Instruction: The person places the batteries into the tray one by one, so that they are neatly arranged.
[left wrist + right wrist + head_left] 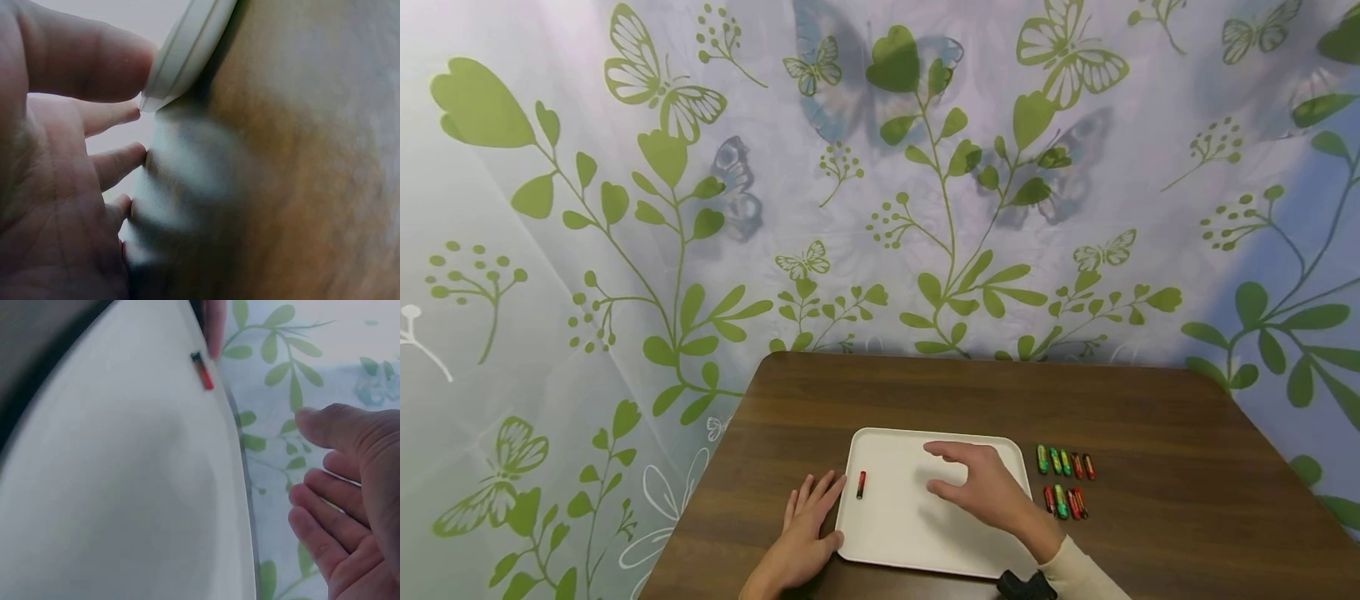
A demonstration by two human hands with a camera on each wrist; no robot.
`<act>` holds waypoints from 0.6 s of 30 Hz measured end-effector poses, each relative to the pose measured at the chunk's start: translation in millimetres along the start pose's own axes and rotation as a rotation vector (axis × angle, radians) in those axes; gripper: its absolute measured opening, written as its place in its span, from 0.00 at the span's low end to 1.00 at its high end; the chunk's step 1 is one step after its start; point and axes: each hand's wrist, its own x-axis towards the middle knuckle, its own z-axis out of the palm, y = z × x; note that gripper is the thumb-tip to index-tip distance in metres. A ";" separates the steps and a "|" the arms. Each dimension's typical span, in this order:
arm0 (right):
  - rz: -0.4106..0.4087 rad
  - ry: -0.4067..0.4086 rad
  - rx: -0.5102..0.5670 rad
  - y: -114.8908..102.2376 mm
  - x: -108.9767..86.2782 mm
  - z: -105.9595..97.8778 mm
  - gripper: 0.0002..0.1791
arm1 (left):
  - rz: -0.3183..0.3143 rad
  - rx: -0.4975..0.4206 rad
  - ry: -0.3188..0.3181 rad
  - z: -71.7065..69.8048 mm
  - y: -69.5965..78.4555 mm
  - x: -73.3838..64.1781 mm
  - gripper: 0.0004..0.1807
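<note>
A white rectangular tray point(917, 525) lies on the dark wooden table, with one red battery point(861, 485) near its left edge. My left hand point(805, 533) rests at the tray's left side, fingers spread, and in the left wrist view the thumb point(94, 62) touches the rim. Over the right half of the tray hovers my right hand point(988, 487), thumb and fingers apart with nothing between them. The right wrist view shows that same hand point(350, 506) empty, and the battery point(202, 371) beyond it on the tray.
Right of the tray, several green batteries point(1042, 459) and red batteries point(1089, 467) lie in two rows on the table point(1165, 500). Behind the table hangs a patterned cloth point(850, 292) with green leaves and butterflies. A black strap point(1026, 586) is on the right wrist.
</note>
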 end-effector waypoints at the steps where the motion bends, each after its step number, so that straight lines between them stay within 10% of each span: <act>1: -0.006 0.000 -0.013 2.8 -3.2 -5.1 0.27 | -0.001 0.000 -0.002 -0.1 0.1 0.2 0.44; 18: -0.147 0.124 -0.209 47.6 -64.2 -62.1 0.30 | -0.007 0.001 -0.006 0.6 0.2 0.6 0.45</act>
